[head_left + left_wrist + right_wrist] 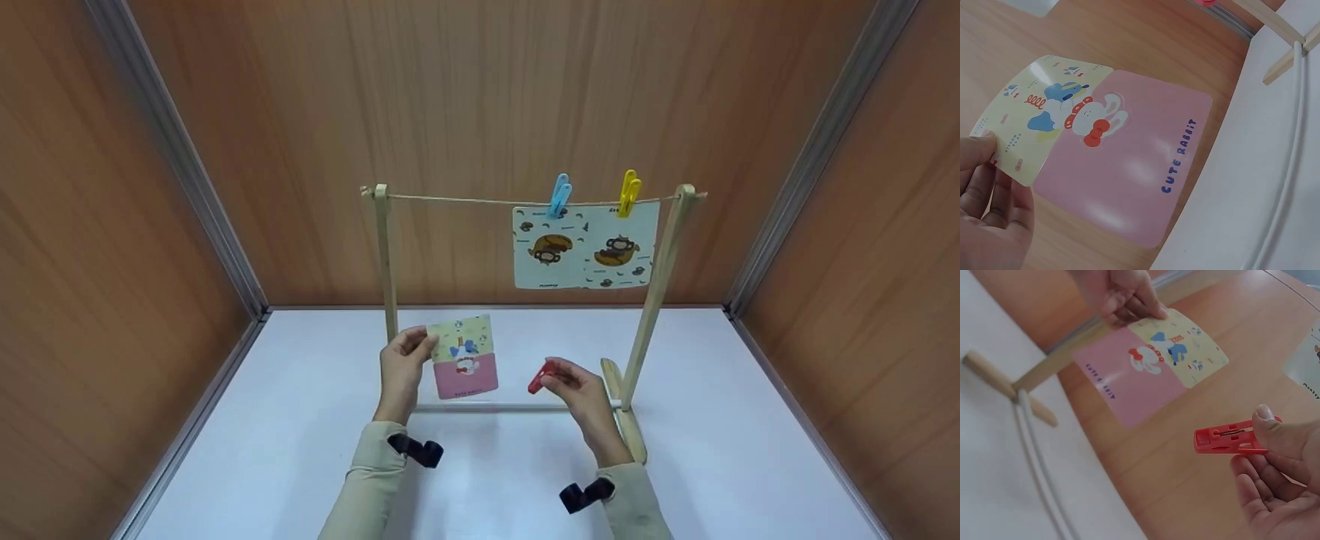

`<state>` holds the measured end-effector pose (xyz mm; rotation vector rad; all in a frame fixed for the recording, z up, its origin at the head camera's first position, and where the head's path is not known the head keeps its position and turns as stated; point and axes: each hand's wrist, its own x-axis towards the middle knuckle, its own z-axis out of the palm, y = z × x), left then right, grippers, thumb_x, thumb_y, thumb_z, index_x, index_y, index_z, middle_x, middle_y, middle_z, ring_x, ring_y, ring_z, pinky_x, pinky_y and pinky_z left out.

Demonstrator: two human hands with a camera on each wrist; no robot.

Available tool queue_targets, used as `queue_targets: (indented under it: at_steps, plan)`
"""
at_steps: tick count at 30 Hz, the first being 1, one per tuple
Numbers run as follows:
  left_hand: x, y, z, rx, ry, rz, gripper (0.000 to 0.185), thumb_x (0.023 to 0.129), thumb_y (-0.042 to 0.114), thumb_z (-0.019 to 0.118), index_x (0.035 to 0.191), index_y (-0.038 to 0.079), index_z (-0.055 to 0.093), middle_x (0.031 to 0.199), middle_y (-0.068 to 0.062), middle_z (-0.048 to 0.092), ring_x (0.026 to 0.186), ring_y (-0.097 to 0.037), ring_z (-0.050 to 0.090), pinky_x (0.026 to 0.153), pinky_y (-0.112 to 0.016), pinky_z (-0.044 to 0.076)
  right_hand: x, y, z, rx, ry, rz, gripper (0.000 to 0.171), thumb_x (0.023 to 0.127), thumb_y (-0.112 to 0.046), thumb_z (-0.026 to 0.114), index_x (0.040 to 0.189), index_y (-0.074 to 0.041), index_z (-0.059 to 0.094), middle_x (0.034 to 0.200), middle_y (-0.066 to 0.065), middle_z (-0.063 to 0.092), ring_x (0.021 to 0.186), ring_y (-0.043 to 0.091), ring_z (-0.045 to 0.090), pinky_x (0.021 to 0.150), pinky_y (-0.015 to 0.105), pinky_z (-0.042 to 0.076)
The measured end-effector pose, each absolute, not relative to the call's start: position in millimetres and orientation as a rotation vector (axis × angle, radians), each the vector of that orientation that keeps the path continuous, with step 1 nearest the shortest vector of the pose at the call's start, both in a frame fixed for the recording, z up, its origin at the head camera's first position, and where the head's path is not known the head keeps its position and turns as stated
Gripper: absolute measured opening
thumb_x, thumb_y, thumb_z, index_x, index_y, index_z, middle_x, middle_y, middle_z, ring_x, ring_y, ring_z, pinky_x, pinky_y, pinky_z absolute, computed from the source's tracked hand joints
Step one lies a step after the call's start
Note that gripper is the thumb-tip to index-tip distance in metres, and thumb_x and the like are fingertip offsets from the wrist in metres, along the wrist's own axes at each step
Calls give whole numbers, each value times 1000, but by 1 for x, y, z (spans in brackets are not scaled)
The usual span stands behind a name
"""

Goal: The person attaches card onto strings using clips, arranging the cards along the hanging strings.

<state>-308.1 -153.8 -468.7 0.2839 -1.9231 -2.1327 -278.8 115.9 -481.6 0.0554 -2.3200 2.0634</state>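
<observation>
The white desk (300,465) carries a wooden rack (386,255) with a string (465,199) across its top, where two cards (585,247) already hang from a blue peg (559,196) and a yellow peg (628,192). The rack looks light, so a hard pull on the string could tip it or shake the hung cards loose. The left hand (401,367) pinches a rabbit card (465,356) by one upper corner, above the desk; such a thin grip could let it swing or slip. The right hand (581,390) holds a red peg (541,377) between thumb and fingers, and it could snap shut askew or drop.
</observation>
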Motion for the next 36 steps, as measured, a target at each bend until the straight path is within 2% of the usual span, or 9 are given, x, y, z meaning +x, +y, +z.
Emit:
queue_targets:
  at_steps: [12, 25, 33, 36]
  plan:
    - [-314, -148, -427, 193, -1889, -2104, 26, 92, 15, 65, 114, 2, 63, 104, -9, 66, 93, -13, 60, 83, -24, 49, -295, 102, -444, 106, -2343, 2037, 47, 84, -25, 73, 125, -5, 63, 114, 8, 67, 99, 11, 61, 93, 28, 51]
    - [-325, -144, -398, 116, -1802, -2125, 22, 95, 12, 59, 115, 2, 60, 107, -10, 63, 97, -16, 58, 86, -26, 48, -303, 91, -395, 236, -2289, 2012, 39, 85, -17, 71, 123, -9, 65, 111, 8, 66, 99, 16, 61, 89, 21, 51]
    - [-331, -143, -378, 88, -1747, -2184, 26, 96, 11, 57, 120, 2, 56, 111, -12, 61, 99, -18, 58, 81, -23, 51, -308, 82, -368, 302, -2307, 1949, 42, 87, -20, 70, 126, -9, 63, 113, 9, 66, 104, 19, 61, 97, 31, 49]
    - [-332, -142, -373, 85, -1734, -2212, 27, 97, 13, 56, 122, 3, 55, 113, -12, 60, 100, -19, 59, 80, -23, 51, -310, 80, -359, 313, -2310, 1939, 43, 87, -22, 69, 127, -9, 62, 115, 10, 66, 104, 19, 61, 96, 30, 49]
